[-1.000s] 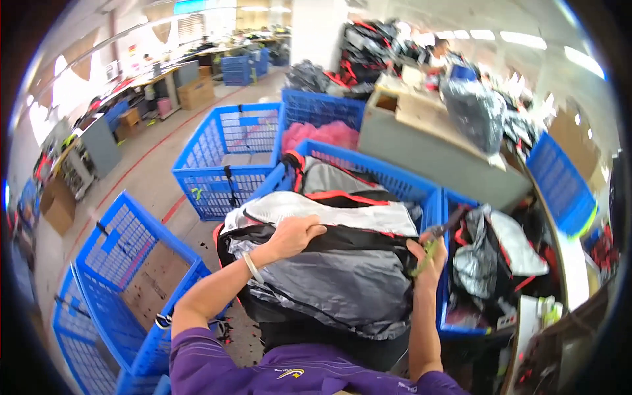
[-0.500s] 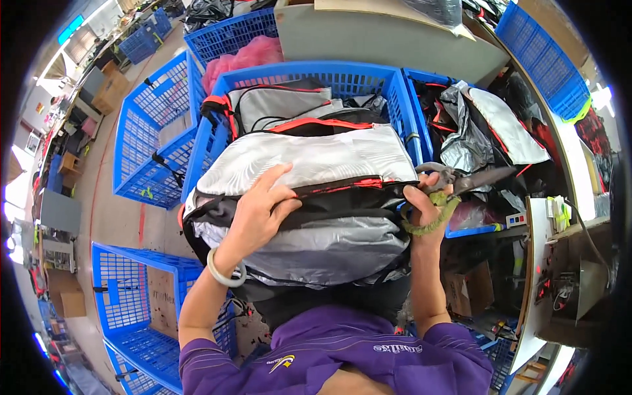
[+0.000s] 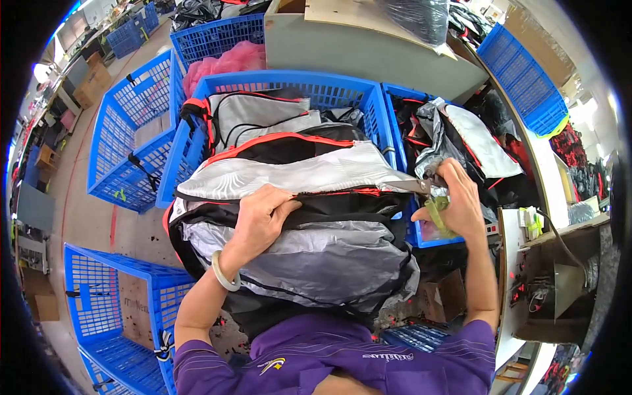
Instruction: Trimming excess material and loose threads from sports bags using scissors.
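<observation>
A silver-and-black bag (image 3: 309, 253) with red-orange zipper trim lies across the front of a blue crate and over my lap. My left hand (image 3: 263, 214), with a pale bangle at the wrist, is closed in a pinch on the bag's black edge, just below its silver patterned panel (image 3: 283, 168). In my right hand (image 3: 457, 201) is a pair of scissors (image 3: 409, 186), their handle wrapped in green. The blades point left and reach the right end of the zipper edge; whether they touch the fabric I cannot tell.
More silver-and-black pieces fill the large blue crate (image 3: 296, 79) and a second crate (image 3: 395, 131) on the right. Other blue crates (image 3: 135, 125) stand on the floor at left. A grey panel (image 3: 368, 56) rises behind, and a bench (image 3: 513, 276) edges the right side.
The scissors have swung round from pointing right to pointing left at the bag's edge. My right hand has moved away from the bag's corner to the right. My left hand still pinches the edge.
</observation>
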`<state>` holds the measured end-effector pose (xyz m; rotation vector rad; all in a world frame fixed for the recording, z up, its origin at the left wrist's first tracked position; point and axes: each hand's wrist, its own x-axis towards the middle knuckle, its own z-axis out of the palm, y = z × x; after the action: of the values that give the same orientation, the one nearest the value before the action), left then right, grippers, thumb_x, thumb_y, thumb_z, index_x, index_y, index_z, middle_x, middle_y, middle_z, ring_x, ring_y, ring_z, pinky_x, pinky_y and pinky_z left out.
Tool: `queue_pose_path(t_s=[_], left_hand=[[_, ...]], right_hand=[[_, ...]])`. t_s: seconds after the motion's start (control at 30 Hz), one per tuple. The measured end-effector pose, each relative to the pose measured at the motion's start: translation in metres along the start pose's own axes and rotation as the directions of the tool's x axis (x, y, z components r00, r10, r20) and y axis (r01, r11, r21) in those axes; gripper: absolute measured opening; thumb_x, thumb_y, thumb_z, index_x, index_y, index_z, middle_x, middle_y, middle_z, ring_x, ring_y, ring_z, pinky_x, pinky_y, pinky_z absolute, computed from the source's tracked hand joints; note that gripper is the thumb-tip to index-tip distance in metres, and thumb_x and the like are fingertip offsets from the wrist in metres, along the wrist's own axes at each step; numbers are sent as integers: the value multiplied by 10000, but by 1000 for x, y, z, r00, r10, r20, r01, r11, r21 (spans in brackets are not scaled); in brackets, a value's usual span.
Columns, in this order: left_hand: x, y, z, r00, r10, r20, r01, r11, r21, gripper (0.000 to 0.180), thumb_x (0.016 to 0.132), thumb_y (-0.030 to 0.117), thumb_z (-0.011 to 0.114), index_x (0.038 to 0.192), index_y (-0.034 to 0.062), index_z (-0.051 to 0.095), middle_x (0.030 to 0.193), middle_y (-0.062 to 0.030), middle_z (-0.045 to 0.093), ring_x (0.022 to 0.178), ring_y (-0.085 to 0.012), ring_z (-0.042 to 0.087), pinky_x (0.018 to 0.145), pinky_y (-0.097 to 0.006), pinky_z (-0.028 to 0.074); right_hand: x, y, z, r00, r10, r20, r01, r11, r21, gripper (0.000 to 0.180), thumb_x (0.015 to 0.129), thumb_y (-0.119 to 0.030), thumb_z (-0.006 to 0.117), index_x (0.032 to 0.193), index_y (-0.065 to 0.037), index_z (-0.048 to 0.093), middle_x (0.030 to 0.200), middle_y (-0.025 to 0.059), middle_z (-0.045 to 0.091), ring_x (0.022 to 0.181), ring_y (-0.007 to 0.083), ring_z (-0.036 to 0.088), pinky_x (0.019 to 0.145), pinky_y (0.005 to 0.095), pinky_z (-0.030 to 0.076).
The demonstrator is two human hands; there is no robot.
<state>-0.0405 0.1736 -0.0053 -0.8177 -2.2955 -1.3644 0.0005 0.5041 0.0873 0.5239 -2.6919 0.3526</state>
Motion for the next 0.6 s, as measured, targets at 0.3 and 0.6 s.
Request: queue_pose_path(t_s=[0.3, 0.6], left_hand=[[-1, 2, 4, 1000, -21, -1, 21, 1000, -21, 113, 748, 3, 708, 843, -28, 655, 764, -133, 642, 681, -271, 608, 612, -317, 469], [-2, 2, 3, 998, -51, 32, 52, 999, -12, 111, 763, 12, 700, 854, -34, 655, 778, -138, 647, 689, -265, 618, 626, -303, 471]], right_hand=[[20, 12, -28, 933, -96, 347, 186, 954, -235, 656, 561, -516, 799, 904, -21, 538, 979, 81, 553, 971, 264, 556, 710, 376, 482], [18, 12, -24, 923, -143, 357, 232, 947, -222, 629, 541, -505, 804, 880, -37, 555, 894, 59, 586, 888, 247, 589, 651, 363, 469]])
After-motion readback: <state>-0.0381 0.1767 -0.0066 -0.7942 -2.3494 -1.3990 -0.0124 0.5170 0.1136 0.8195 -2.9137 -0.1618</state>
